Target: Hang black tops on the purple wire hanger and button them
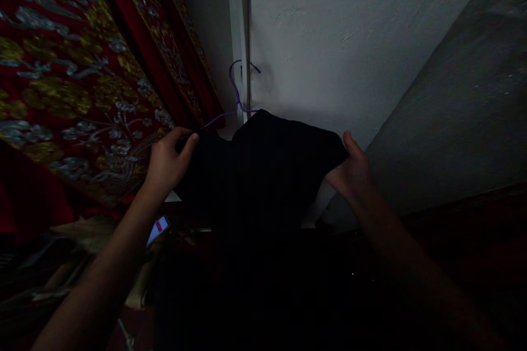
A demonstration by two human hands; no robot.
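A black short-sleeved garment (263, 175), perhaps a shirt, hangs on a purple wire hanger (237, 101). The hanger's hook is up by a pale vertical strip on the wall. At the garment's left shoulder, my left hand (171, 156) pinches the cloth close to the hanger's arm, thumb on top. My right hand (352, 170) grips the sleeve edge on the other side, with its thumb up and its fingers partly hidden behind the cloth. The garment's lower part is lost in the dark.
Red cloth embroidered in gold and silver (74, 77) hangs at the left. A pale wall (329, 38) stands behind the hanger. A phone with a lit screen (158, 229) lies below my left wrist, near dim clutter at the lower left.
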